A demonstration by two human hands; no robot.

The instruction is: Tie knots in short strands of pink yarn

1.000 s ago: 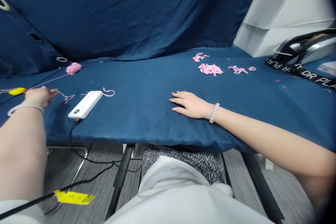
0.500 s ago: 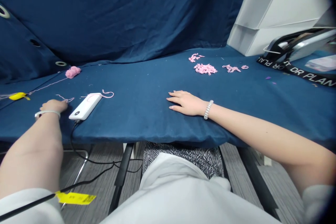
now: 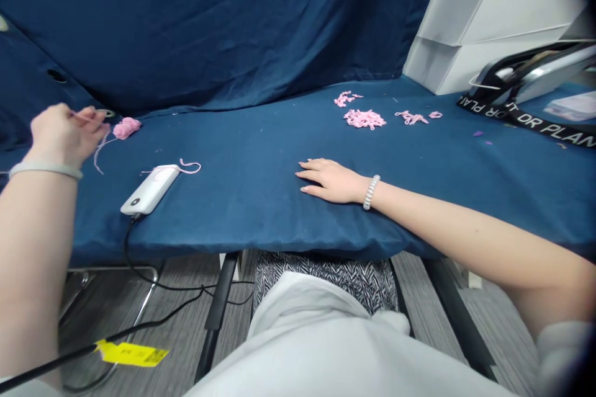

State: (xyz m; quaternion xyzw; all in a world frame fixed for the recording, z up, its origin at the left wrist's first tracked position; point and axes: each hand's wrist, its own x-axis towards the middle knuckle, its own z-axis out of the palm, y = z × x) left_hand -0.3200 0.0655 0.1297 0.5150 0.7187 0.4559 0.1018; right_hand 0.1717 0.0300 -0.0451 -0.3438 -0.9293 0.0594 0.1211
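Note:
My left hand [image 3: 69,131] is raised over the left side of the table, its fingers curled and slightly blurred. It grips a strand of pink yarn [image 3: 99,158], whose loose end dangles below the fingers. Just right of those fingertips lies a small ball of pink yarn [image 3: 126,128]. My right hand [image 3: 331,181] rests palm down on the blue cloth with fingers spread, holding nothing. Between the hands, a white power bank [image 3: 151,191] has a short piece of pink yarn [image 3: 190,167] lying across its far end.
Small piles of pink knotted yarn [image 3: 364,119] lie toward the back right. White stacked bins [image 3: 437,59], a black lettered strap [image 3: 535,124] and a clear case [image 3: 573,108] are at the right. A black cable [image 3: 128,237] runs from the power bank over the table edge.
My left hand has lifted from the cloth beside the power bank and moved up and left, carrying the yarn strand. The yellow object at the left is now hidden. My right hand stayed still.

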